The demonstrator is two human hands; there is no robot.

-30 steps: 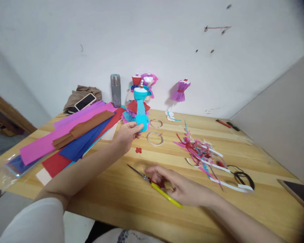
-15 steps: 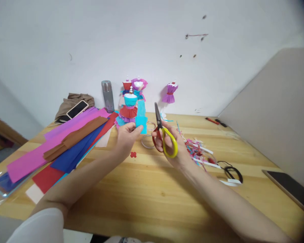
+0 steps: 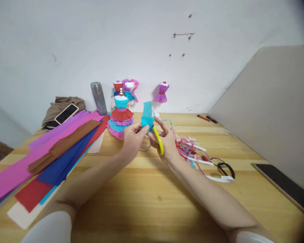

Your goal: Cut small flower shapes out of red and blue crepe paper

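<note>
A strip of turquoise crepe paper, folded over at its lower end, is pinched between the thumb and fingers of my left hand. My right hand has its fingers in the handles of a pair of scissors; one yellow handle shows, while the blades are hidden behind the hands and paper. The right fingertips are close to the paper's right edge. Just behind my left hand stands a small dress form in a tiered turquoise, red and purple paper dress.
Crepe paper sheets in several colours spread over the table's left. A grey flask, a phone and other dressed forms stand or lie at the back. Paper scraps, a black loop and a tablet are on the right.
My right hand has brought the scissors left, up against the turquoise paper, and their blades have gone out of sight. The camera view has shifted slightly to the right.
</note>
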